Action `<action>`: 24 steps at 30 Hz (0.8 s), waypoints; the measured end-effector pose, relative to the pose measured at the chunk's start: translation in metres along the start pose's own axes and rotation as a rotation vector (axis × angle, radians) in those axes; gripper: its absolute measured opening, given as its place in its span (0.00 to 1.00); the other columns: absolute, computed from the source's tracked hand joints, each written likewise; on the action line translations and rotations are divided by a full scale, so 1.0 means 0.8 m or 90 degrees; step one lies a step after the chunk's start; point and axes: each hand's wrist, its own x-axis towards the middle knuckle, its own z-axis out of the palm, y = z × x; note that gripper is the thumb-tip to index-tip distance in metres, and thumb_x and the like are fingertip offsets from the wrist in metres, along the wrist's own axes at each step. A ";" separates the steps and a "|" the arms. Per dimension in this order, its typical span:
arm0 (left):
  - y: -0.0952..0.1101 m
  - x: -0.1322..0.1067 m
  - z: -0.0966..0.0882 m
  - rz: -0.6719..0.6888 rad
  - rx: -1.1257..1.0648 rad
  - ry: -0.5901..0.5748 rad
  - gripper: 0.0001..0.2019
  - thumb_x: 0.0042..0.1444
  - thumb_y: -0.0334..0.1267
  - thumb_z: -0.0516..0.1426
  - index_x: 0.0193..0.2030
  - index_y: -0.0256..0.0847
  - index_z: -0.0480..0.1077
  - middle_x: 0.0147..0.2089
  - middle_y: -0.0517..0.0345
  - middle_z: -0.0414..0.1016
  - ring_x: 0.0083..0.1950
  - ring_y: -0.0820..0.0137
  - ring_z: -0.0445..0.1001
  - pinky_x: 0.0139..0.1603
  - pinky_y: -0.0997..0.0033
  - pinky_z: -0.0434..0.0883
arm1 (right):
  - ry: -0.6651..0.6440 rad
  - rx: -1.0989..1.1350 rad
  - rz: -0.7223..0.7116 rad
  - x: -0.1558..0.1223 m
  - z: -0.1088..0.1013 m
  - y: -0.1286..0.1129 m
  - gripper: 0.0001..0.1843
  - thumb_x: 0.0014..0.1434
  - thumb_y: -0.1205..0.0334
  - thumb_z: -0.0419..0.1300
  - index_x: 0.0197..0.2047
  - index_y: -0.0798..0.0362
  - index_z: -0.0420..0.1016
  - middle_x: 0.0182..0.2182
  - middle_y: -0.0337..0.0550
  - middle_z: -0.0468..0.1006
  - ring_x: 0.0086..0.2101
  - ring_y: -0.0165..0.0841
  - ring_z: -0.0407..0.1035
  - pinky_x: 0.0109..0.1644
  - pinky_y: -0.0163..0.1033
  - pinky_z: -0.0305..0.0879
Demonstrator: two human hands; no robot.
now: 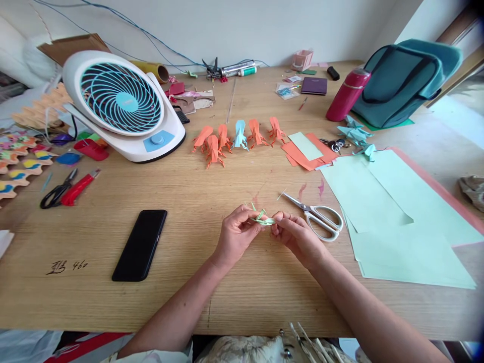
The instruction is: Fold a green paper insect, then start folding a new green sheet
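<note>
A small light-green folded paper figure [264, 220] with thin pointed limbs is pinched between both hands above the table. My left hand [239, 229] grips its left part, thumb against fingers. At its right end, my right hand [295, 233] pinches the paper between thumb and fingertips. Fingers cover part of the folds. White-handled scissors [324, 221] lie just right of my right hand, blades pointing up and left. Farther back stand several orange folded paper insects [214, 150] and one light-blue paper insect [240, 134] in a loose row.
Green paper sheets [412, 257] cover the right side, near a pink bottle [348, 95] and a teal bag [401, 83]. Orange paper pieces [298, 155] lie behind the scissors. Leftward are a black phone [139, 245], a white fan [124, 103], a red cutter [78, 188] and black scissors [56, 194].
</note>
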 end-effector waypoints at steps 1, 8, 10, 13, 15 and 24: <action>0.001 0.000 0.000 -0.011 -0.004 0.000 0.03 0.58 0.34 0.64 0.39 0.42 0.79 0.36 0.59 0.71 0.33 0.75 0.75 0.34 0.76 0.75 | 0.001 0.002 0.001 0.000 0.000 0.000 0.16 0.53 0.51 0.71 0.28 0.53 0.73 0.25 0.36 0.70 0.28 0.28 0.60 0.36 0.35 0.57; 0.009 0.004 0.001 -0.126 -0.005 0.053 0.08 0.51 0.40 0.69 0.33 0.38 0.78 0.32 0.61 0.71 0.26 0.78 0.72 0.27 0.78 0.73 | 0.031 -0.008 0.006 -0.002 0.004 -0.003 0.18 0.48 0.49 0.74 0.27 0.53 0.74 0.24 0.37 0.72 0.27 0.28 0.61 0.34 0.35 0.56; 0.010 0.004 0.001 -0.170 -0.023 0.061 0.11 0.49 0.42 0.70 0.32 0.37 0.78 0.31 0.62 0.72 0.24 0.79 0.72 0.25 0.78 0.72 | 0.036 -0.007 0.008 -0.002 0.005 -0.004 0.19 0.46 0.49 0.75 0.27 0.53 0.74 0.24 0.37 0.72 0.27 0.28 0.61 0.33 0.35 0.57; 0.012 0.004 0.001 -0.222 -0.045 0.064 0.12 0.48 0.44 0.70 0.32 0.37 0.78 0.31 0.61 0.74 0.23 0.79 0.71 0.25 0.77 0.71 | 0.037 0.000 0.017 -0.001 0.005 -0.006 0.19 0.46 0.48 0.75 0.27 0.53 0.75 0.24 0.37 0.73 0.26 0.28 0.61 0.33 0.35 0.58; 0.012 0.004 0.001 -0.246 -0.052 0.068 0.13 0.48 0.45 0.70 0.31 0.37 0.79 0.29 0.61 0.74 0.22 0.78 0.70 0.24 0.77 0.70 | 0.036 -0.012 0.021 -0.001 0.005 -0.007 0.20 0.46 0.47 0.74 0.28 0.53 0.74 0.26 0.38 0.74 0.26 0.28 0.62 0.33 0.36 0.59; 0.010 0.002 0.002 -0.312 -0.109 0.102 0.13 0.48 0.45 0.69 0.30 0.37 0.77 0.23 0.65 0.70 0.21 0.80 0.65 0.26 0.77 0.64 | 0.004 -0.320 -0.207 -0.004 0.003 -0.001 0.14 0.60 0.52 0.66 0.46 0.49 0.71 0.37 0.42 0.77 0.38 0.35 0.72 0.43 0.41 0.67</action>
